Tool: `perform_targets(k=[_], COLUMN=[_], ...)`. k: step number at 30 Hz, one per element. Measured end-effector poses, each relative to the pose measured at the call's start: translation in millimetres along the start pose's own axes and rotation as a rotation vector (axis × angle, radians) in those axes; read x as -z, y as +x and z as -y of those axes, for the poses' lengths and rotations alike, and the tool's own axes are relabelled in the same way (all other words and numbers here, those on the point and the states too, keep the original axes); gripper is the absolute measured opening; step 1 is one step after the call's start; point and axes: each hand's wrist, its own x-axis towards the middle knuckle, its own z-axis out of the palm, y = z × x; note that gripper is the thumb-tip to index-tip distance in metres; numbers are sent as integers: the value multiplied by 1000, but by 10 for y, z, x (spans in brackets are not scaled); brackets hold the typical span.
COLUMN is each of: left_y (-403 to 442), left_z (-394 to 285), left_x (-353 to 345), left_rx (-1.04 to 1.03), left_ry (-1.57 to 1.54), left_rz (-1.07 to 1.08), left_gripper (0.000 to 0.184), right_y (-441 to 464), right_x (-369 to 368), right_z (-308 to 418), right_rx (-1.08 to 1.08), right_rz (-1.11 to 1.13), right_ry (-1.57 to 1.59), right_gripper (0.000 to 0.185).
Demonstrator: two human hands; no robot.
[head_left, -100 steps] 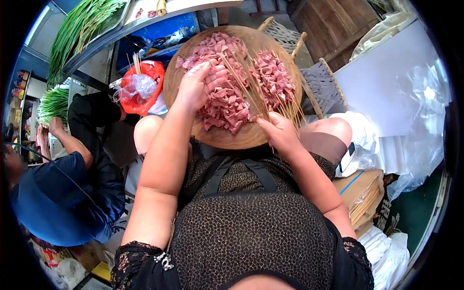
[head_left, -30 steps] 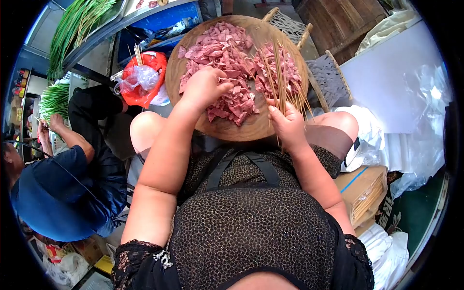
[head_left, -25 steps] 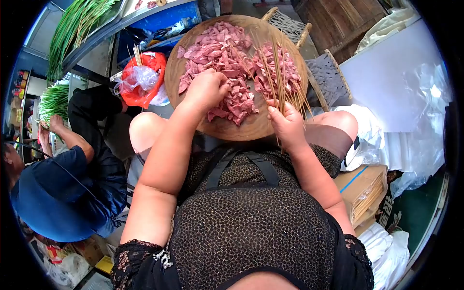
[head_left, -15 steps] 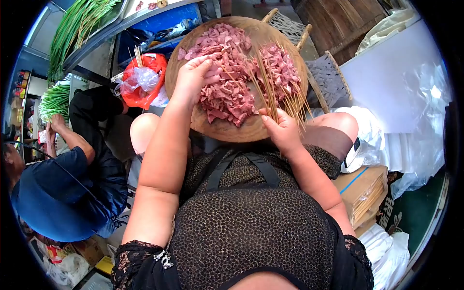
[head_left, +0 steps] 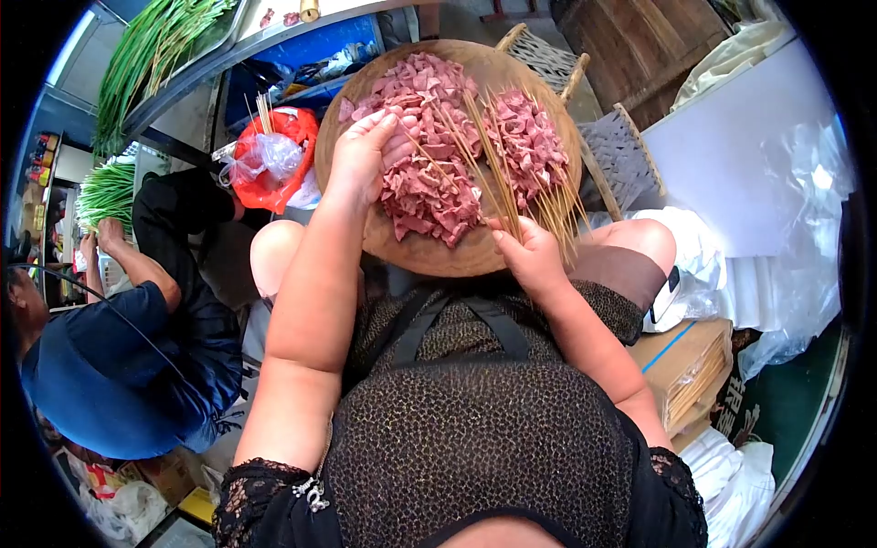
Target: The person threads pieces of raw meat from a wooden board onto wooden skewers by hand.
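Observation:
A round wooden board [head_left: 438, 260] in front of me carries a heap of cut pink-red meat pieces [head_left: 434, 196]. On the board's right side are more meat pieces threaded on skewers [head_left: 528, 146]. My right hand [head_left: 532, 254] is closed around the lower ends of several thin bamboo skewers [head_left: 502, 196], whose upper parts fan out over the board. My left hand [head_left: 370, 151] is over the left edge of the heap, its thumb and fingertips pinched together. What they hold, if anything, is too small to make out.
A red plastic bag [head_left: 290, 151] with skewers standing in it is left of the board. Further left, a person in dark blue [head_left: 128, 365] handles green stalks [head_left: 108, 192]. A woven stool [head_left: 621, 151] touches the right side; cardboard [head_left: 685, 370] is stacked beside my leg.
The skewers in my right hand have fanned wider, some leaning further left over the heap. My left hand stays pinched at nearly the same place. The board sits slightly lower in view.

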Motion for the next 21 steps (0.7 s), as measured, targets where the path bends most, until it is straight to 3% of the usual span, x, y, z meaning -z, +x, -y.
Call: perform_targets(k=[15, 21], left_y=[-170, -345], left_z=[71, 370], left_x=[-193, -361], left_rx=[189, 430], left_ry=[-5, 159], left_rz=[105, 332], left_gripper=[29, 26], right_y=[-14, -36], right_x=[48, 99], right_z=[-2, -11], right_rx=[47, -18], right_rz=[2, 4], right_ry=[32, 133], right_gripper=[20, 21])
